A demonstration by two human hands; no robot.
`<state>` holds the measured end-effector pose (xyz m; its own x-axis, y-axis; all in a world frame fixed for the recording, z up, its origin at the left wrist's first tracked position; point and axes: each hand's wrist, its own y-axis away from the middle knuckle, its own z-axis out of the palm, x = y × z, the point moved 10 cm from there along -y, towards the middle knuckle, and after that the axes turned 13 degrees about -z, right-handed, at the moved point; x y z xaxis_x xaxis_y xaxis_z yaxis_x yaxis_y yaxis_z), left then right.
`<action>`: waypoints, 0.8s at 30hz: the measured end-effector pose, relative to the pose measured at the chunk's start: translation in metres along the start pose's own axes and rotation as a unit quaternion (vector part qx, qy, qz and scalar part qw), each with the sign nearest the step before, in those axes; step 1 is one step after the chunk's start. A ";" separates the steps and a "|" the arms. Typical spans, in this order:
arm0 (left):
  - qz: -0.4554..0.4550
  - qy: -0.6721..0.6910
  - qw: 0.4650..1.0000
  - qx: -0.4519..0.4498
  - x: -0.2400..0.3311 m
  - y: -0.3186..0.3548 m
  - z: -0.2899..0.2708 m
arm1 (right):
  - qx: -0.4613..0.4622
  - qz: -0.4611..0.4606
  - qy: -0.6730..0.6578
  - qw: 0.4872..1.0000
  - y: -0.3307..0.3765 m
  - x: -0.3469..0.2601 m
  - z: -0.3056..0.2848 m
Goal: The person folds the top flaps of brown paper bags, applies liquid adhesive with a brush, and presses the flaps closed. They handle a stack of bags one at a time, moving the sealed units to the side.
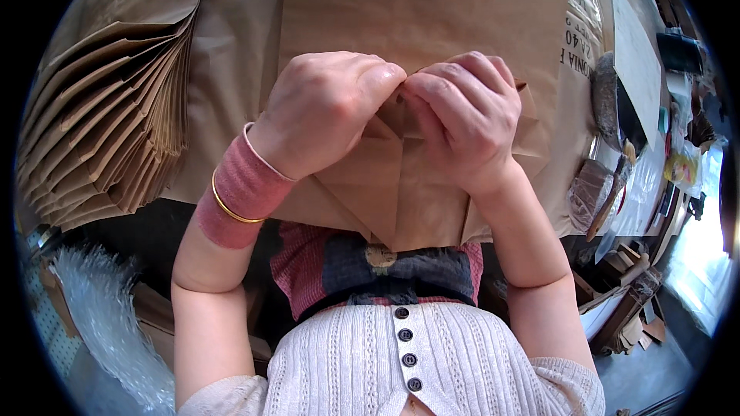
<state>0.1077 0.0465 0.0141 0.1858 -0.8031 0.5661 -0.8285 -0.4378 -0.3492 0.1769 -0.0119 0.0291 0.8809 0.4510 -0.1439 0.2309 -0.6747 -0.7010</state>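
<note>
A large brown paper bag (424,8) lies flat on the table in front of me, its near end folded into creased triangular flaps. Both hands meet over that folded end, thumbs close together. My left hand (331,104), with a pink wristband and a gold bangle on its wrist, is closed, pinching the paper at the fold. Beside it, my right hand (466,112) is closed too, its curled fingers gripping the same folded end. The fingertips and the exact edge they hold are partly hidden behind the hands.
At the left, a thick stack of brown paper bags (108,123) fans out. Below it hangs a bundle of clear plastic (116,331). Along the right edge are a white sheet (636,54), a wooden-handled brush (613,196) and a plastic-wrapped block (591,191).
</note>
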 end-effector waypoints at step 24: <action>0.019 0.010 1.000 -0.019 0.001 -0.001 0.004 | 0.043 -0.052 0.019 0.998 0.007 -0.006 -0.005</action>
<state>0.1108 0.0444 0.0116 0.1435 -0.8104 0.5681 -0.8542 -0.3912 -0.3424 0.1754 -0.0227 0.0286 0.8695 0.4923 -0.0406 0.2877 -0.5715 -0.7685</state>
